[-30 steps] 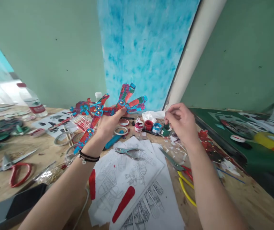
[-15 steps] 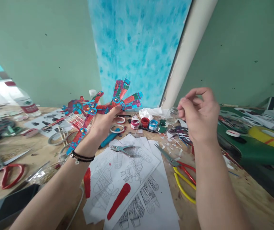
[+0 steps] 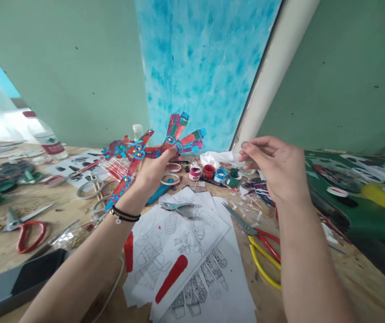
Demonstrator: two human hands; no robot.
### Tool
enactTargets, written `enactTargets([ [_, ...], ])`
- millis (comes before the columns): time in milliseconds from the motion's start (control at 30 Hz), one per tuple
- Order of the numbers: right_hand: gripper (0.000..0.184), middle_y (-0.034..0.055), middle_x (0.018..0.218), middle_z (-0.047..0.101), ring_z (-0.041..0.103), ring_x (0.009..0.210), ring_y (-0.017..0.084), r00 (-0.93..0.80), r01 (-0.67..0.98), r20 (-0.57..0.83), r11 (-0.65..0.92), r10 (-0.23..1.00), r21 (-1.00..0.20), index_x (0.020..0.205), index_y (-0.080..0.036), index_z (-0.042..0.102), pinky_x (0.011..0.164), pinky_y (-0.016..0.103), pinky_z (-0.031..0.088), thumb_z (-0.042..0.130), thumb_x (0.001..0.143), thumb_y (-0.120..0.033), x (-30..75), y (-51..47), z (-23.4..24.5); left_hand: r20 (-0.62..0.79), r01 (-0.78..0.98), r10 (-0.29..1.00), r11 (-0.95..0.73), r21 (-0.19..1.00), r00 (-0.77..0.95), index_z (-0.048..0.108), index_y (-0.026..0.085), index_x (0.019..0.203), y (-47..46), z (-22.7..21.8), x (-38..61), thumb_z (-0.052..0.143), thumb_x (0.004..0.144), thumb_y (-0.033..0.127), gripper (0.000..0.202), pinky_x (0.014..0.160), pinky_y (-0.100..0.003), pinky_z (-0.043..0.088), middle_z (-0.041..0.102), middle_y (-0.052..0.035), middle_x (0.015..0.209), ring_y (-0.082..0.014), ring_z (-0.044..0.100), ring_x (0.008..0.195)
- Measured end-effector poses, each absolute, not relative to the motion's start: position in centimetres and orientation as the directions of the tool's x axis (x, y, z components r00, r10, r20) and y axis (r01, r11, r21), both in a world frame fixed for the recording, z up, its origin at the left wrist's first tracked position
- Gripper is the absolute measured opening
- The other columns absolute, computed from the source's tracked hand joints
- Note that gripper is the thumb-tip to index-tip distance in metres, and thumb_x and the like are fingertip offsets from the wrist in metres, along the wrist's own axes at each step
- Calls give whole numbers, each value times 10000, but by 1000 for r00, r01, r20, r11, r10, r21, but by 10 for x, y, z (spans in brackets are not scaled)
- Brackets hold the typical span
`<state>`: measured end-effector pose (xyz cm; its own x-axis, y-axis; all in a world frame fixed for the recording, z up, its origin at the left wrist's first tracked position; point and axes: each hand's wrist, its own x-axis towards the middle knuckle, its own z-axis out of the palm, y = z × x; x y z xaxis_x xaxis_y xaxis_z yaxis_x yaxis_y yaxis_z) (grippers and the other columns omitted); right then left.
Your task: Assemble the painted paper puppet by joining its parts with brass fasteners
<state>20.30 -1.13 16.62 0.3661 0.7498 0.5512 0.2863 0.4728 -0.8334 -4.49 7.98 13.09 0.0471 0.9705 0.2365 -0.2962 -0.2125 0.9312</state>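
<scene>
My left hand (image 3: 152, 174) is closed round a jointed paper puppet (image 3: 139, 151), painted red, blue and green and pinned with small brass fasteners. Its fanned strips spread up and to the right past my thumb, and one limb hangs down beside my wrist. Over the right side of the bench, my right hand (image 3: 278, 168) is raised with thumb and fingertips pinched together; whatever they hold, if anything, is too small to make out. Below the hands lie paper sheets with line drawings (image 3: 209, 233), a hole punch (image 3: 179, 209) on top of them.
Open paint jars (image 3: 208, 171) stand near the wall. Red-and-yellow-handled scissors (image 3: 257, 233) lie at right, red-handled scissors (image 3: 31, 235) at left. A water bottle (image 3: 49, 141), tape rolls (image 3: 89, 188), a dark phone-like device (image 3: 20, 280) and paper scraps (image 3: 254, 208) cover the wooden bench.
The view has shifted a little to the left. My right hand has come slightly lower and leftward, still pinched. My left hand keeps hold of the puppet.
</scene>
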Motion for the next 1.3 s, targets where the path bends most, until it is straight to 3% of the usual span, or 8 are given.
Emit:
enactTargets([
  [200, 218, 55, 946, 805, 804, 941, 243, 183, 255, 568, 519, 802, -815, 993, -228, 768, 718, 327, 695, 822, 872, -401, 185, -20, 171, 231, -275, 972, -212, 938, 39, 696, 165, 844, 75, 126, -36, 842, 763, 362, 258, 584, -290, 637, 727, -49, 805, -198, 750, 746],
  [333, 232, 54, 938, 806, 808, 912, 241, 92, 221, 554, 525, 828, -822, 1043, -236, 746, 688, 322, 691, 762, 930, -439, 163, -32, 176, 228, -240, 974, -223, 945, -3, 709, 176, 894, 62, 127, -28, 812, 793, 366, 239, 556, -265, 614, 753, -53, 851, -192, 757, 728],
  [433, 255, 66, 997, 809, 803, 940, 236, 19, 173, 533, 522, 846, -835, 1082, -235, 718, 671, 303, 683, 711, 967, -462, 149, -38, 178, 225, -191, 974, -217, 957, 24, 715, 182, 896, 50, 129, -23, 769, 841, 410, 240, 554, -259, 601, 760, -46, 768, -183, 750, 654],
  [600, 268, 79, 1103, 801, 794, 969, 235, -88, 51, 470, 475, 878, -878, 1130, -237, 706, 675, 313, 690, 721, 959, -443, 136, -37, 173, 274, -154, 961, -265, 952, 44, 710, 207, 864, 30, 136, -19, 724, 870, 451, 244, 543, -249, 571, 769, -24, 779, -161, 724, 595],
  [800, 203, 57, 1055, 814, 800, 877, 204, -3, -52, 444, 443, 896, -895, 1045, -253, 766, 656, 294, 688, 760, 928, -419, 132, -28, 164, 309, -168, 950, -298, 940, 40, 680, 207, 801, 15, 148, -18, 701, 884, 378, 192, 522, -246, 557, 724, -6, 730, -147, 687, 566],
  [1000, 262, 64, 1052, 813, 797, 946, 229, 106, -134, 401, 413, 910, -901, 1050, -250, 780, 593, 253, 667, 826, 867, -431, 129, -24, 164, 311, -229, 950, -295, 928, 36, 681, 200, 828, 13, 149, -15, 718, 888, 375, 190, 481, -234, 513, 696, -14, 687, -165, 694, 608],
  [1167, 246, 45, 918, 801, 784, 830, 194, 119, -72, 417, 426, 901, -902, 1042, -255, 801, 583, 255, 670, 801, 887, -446, 128, -23, 162, 316, -216, 948, -303, 928, 28, 641, 214, 811, 16, 146, -17, 693, 915, 383, 206, 462, -241, 469, 674, 7, 628, -146, 642, 528],
  [1300, 202, 28, 904, 785, 766, 812, 177, 72, -1, 465, 466, 882, -885, 1045, -281, 814, 576, 252, 673, 774, 915, -430, 126, -25, 159, 368, -102, 929, -362, 927, 48, 606, 223, 791, 17, 144, -23, 669, 957, 453, 291, 491, -260, 474, 660, 15, 587, -142, 612, 494],
])
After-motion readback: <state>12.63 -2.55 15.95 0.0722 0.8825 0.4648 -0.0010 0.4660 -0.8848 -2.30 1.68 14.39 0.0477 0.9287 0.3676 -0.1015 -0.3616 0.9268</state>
